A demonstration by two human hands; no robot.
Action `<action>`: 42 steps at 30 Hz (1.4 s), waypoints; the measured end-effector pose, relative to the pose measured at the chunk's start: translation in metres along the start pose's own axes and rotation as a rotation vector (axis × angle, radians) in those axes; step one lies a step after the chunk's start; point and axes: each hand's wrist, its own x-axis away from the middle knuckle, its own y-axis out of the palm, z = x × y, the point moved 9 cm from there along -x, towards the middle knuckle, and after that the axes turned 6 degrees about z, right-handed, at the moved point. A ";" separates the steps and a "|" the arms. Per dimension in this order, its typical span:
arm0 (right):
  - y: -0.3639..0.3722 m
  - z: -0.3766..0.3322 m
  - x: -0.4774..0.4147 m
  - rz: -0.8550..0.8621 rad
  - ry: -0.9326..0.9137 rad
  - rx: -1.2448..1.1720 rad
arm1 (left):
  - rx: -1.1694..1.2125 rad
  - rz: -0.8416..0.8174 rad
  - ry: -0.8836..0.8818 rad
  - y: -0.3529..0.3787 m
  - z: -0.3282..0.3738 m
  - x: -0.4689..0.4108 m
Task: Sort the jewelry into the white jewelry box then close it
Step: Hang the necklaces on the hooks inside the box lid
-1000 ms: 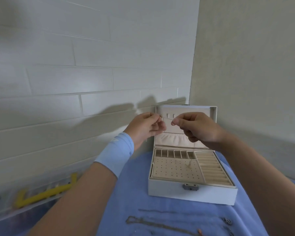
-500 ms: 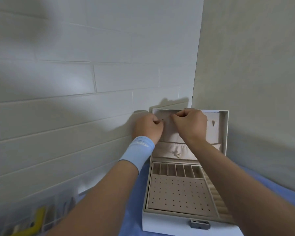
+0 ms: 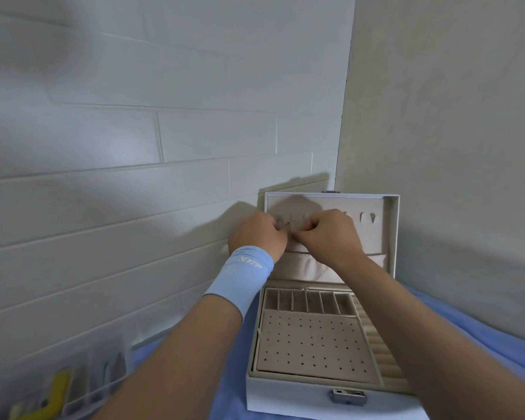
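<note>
The white rectangular leatherette jewelry box sits open on blue cloth in the wall corner, lid upright. At the lid's hooks, left hand and right hand each pinch 1 thin metal necklace chain. A clear plastic organiser lies left.

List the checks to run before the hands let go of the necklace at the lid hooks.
1. Lid open and upright: ok.
2. Left hand and right hand both pinching the chain at the hook row: ok.
3. Chain seated on a hook: cannot tell; the fingers cover that spot.
4. Pendant tucked into the lid pocket: not ok; it shows below the pocket, at the tray's back edge.
5. Spare hooks on the right free: ok.
6. Front latch unobstructed for closing: ok.
</note>
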 end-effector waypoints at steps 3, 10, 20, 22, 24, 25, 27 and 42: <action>0.001 0.006 0.001 -0.019 0.038 -0.070 | 0.045 -0.050 0.008 0.001 -0.001 0.004; 0.020 0.007 0.018 -0.243 0.176 -0.266 | 0.120 -0.249 0.109 0.009 0.008 0.023; 0.013 0.005 0.029 -0.394 0.292 -0.543 | 0.471 -0.310 0.101 -0.002 0.002 0.046; 0.005 0.005 0.029 -0.365 0.282 -0.489 | 0.565 -0.288 0.009 0.000 0.000 0.050; -0.002 -0.001 0.028 -0.342 0.222 -0.437 | 0.634 -0.378 -0.018 0.010 0.008 0.058; -0.006 -0.004 0.027 -0.321 0.182 -0.421 | 0.674 -0.438 -0.026 0.016 0.015 0.063; -0.012 -0.010 0.024 -0.271 0.113 -0.366 | 0.700 -0.496 -0.021 0.023 0.024 0.068; 0.009 0.004 0.045 -0.540 -0.019 -0.085 | 0.426 -0.256 0.164 -0.007 0.032 0.042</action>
